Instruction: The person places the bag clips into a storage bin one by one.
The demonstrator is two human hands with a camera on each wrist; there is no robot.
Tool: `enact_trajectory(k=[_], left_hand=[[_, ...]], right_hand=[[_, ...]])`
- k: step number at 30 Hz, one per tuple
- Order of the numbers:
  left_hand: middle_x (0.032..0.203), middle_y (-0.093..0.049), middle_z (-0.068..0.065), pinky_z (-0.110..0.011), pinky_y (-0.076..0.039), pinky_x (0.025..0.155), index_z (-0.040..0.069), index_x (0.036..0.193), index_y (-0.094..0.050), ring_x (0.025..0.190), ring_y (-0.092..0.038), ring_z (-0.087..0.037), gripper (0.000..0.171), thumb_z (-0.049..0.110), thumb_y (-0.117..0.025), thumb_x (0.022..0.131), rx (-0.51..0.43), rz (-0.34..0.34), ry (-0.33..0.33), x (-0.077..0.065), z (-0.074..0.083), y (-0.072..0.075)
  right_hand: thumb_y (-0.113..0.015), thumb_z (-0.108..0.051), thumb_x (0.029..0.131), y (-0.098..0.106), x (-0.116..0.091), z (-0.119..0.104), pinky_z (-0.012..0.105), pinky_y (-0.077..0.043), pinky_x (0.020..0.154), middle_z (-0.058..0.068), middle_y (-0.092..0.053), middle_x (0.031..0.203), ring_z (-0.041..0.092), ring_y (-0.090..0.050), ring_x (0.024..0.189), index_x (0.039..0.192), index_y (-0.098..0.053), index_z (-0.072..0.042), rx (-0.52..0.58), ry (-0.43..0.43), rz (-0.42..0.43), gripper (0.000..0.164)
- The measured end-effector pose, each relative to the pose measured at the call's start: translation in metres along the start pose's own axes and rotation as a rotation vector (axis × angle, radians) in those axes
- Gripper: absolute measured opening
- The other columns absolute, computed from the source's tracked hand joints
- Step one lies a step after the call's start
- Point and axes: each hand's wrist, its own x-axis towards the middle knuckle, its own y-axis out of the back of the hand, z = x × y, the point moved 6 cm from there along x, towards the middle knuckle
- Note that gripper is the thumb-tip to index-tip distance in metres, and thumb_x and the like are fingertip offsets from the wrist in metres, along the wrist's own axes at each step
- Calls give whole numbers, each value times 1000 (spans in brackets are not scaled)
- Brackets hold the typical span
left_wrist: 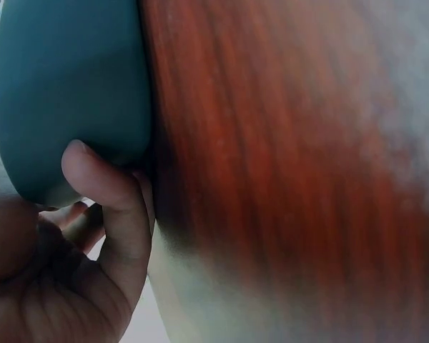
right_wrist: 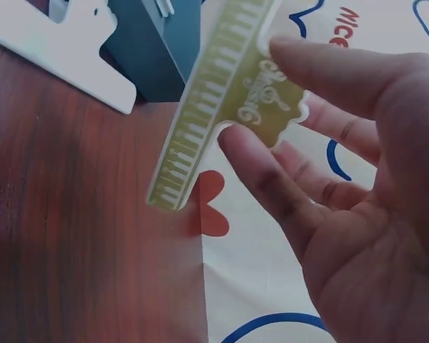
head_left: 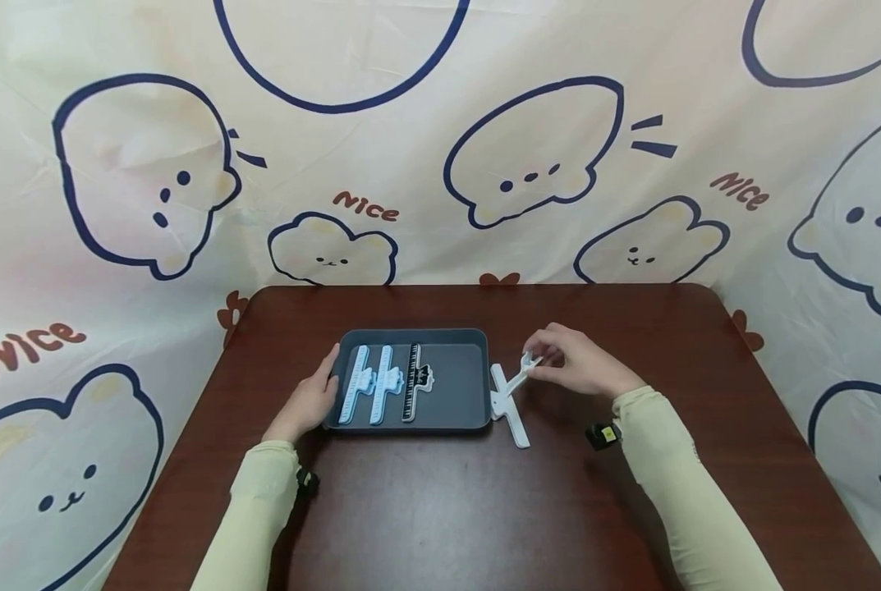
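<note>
In the head view, a dark gray tray (head_left: 458,377) is set on a brown table (head_left: 425,509). Its left side is held by the left hand (head_left: 307,402), with the fingers laid along the edge. Three clips are lined up inside the tray: a blue clip (head_left: 355,386), a second blue clip (head_left: 383,386) and a black clip (head_left: 410,386) (its long bar is marked like piano keys). Just beside the tray's right side, a white clip (head_left: 514,423) is laid flat on the table. A held clip (head_left: 521,379) is pinched by the right hand (head_left: 576,361) next to it. The white clip is partly crossed by the held clip here, but whether they touch cannot be told. A cloth (head_left: 521,148) with bear faces is hung behind the table.

In the left wrist view, the tray's outer wall is pressed by a fingertip, and the hand is bent around that edge. The other fingers are mostly hidden.

In the right wrist view, the held clip is seen tilted, with yellow-green color and pale piano keys. Its handle (curly writing is printed there) is caught between the thumb and a finger, with little gap left; the other fingers are loosely bent behind.
</note>
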Motion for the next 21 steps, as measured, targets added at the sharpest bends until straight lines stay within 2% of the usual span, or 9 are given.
enact_trajectory(k=[4,7,10,13,18,21], left_hand=[[152,-30,-23,-48,-46,86,31,155,2,102,-59,-34,60,27,-31,105,0,3,-3,0,0,1],[154,-25,-22,-54,-41,98,30,155,2,121,-50,-38,60,26,-31,105,9,4,-11,0,0,1],[155,-23,-22,-58,-35,104,29,155,2,132,-40,-40,60,26,-31,105,6,5,-14,1,1,1],[155,-24,-22,-58,-34,105,29,155,2,133,-39,-40,59,26,-31,105,1,7,-13,1,1,0],[154,-26,-23,-56,-38,102,29,155,2,126,-45,-38,59,26,-31,105,2,4,-9,1,1,1],[154,-25,-23,-56,-38,101,29,155,2,126,-45,-38,59,26,-31,105,1,6,-8,1,2,1]], right_hand=[[-74,-31,85,2,-1,1,30,-54,81,-6,-57,103,9,-62,90,104,-61,-27,48,13,5,23],[-72,-32,86,0,-2,3,32,-53,80,-7,-59,102,11,-61,91,105,-61,-28,100,11,-21,22],[-70,-32,88,-1,-2,6,34,-52,80,-7,-59,101,14,-59,92,106,-62,-30,145,10,-47,20],[-69,-34,89,-3,-3,10,35,-52,80,-7,-59,101,16,-58,92,107,-63,-29,162,0,-64,19],[-69,-36,88,-4,-3,14,35,-52,80,-6,-59,102,16,-59,93,107,-63,-29,169,-15,-68,21],[-67,-38,89,-1,-3,15,39,-54,79,-4,-60,102,18,-62,89,107,-62,-30,205,-36,-58,20]])
